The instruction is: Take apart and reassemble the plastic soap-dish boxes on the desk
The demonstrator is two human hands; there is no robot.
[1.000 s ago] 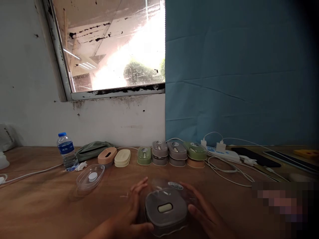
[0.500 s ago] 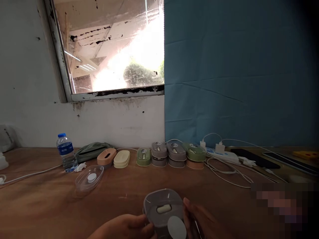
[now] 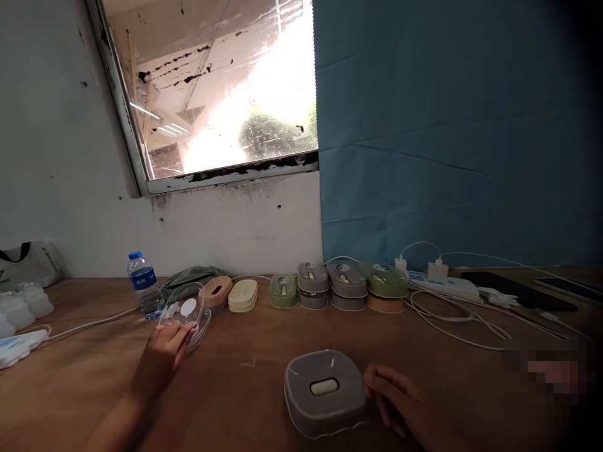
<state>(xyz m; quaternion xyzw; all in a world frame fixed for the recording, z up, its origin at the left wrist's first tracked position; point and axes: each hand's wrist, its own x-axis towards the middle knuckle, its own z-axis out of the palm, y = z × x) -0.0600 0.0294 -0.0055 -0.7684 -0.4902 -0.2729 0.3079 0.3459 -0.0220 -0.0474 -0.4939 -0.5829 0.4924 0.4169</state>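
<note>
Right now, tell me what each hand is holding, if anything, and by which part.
The left hand holds a clear plastic lid by its near edge. The right hand grips nothing; its fingers are beside the grey box, contact unclear.

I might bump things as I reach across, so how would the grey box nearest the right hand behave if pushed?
The grey box would probably slide rather than tip, since it sits low and broad on the table. Its clear cover may be slippery, as it looks smooth and glossy.
</note>
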